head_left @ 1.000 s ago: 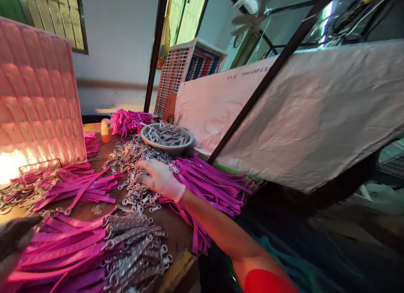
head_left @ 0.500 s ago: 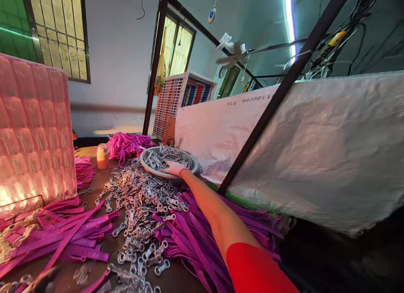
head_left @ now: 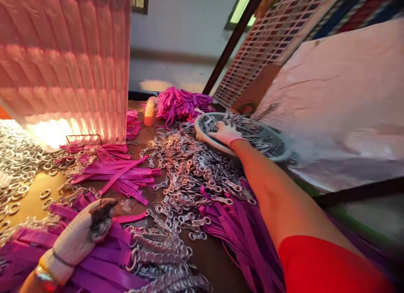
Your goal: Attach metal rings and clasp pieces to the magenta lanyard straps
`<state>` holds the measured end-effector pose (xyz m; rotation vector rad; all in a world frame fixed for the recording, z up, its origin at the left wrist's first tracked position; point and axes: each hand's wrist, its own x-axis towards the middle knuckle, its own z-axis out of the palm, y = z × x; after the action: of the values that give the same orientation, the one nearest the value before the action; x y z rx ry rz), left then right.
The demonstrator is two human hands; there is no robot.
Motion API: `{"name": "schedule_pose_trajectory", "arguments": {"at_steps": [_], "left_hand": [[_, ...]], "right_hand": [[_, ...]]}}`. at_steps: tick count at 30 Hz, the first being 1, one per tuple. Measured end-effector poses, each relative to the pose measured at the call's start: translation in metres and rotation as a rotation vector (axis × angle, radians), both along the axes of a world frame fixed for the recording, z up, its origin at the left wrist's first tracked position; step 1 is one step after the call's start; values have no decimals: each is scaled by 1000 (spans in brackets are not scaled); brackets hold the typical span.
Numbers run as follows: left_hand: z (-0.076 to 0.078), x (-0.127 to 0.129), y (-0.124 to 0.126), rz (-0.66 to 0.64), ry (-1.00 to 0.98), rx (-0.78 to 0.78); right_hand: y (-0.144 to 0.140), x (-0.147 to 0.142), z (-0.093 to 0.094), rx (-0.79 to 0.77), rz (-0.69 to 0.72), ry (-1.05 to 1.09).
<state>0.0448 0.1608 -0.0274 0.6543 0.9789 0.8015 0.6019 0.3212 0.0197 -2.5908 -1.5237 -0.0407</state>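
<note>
My right hand (head_left: 225, 133), in a pale glove, reaches over the near rim of a grey basin (head_left: 208, 137). Its fingers are spread on the heap of metal links (head_left: 252, 131) inside; blur softens the fingertips. At the lower left, my left hand (head_left: 78, 236) wears a white knit glove with dark, stained fingertips. Its fingers are curled around small metal rings (head_left: 101, 228), just above purple straps (head_left: 107, 259). Beside it, linked metal pieces (head_left: 164, 259) lie in rows at the strap ends. A loose pile of metal links (head_left: 195, 162) spreads between my hands and the basin.
A ribbed translucent panel (head_left: 69, 66), lit from behind, stands at the left beside many loose metal rings (head_left: 22, 167). An orange-filled bottle (head_left: 150, 112) and a pink strap bundle (head_left: 183, 104) sit at the back. Wrapped white sheeting (head_left: 341, 104) borders the right.
The view has swung left and down, bringing my gloved left hand fully into sight with rings in its fingers. My right hand remains at the basin's near side.
</note>
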Motion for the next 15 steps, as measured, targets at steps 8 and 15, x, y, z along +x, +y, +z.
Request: {"name": "schedule_pose_trajectory", "arguments": {"at_steps": [8, 15], "left_hand": [[0, 7, -3, -10, 6, 35], [-4, 3, -3, 8, 14, 14]], "right_hand": [[36, 13, -9, -28, -129, 149], [24, 2, 0, 71, -222, 105]]}}
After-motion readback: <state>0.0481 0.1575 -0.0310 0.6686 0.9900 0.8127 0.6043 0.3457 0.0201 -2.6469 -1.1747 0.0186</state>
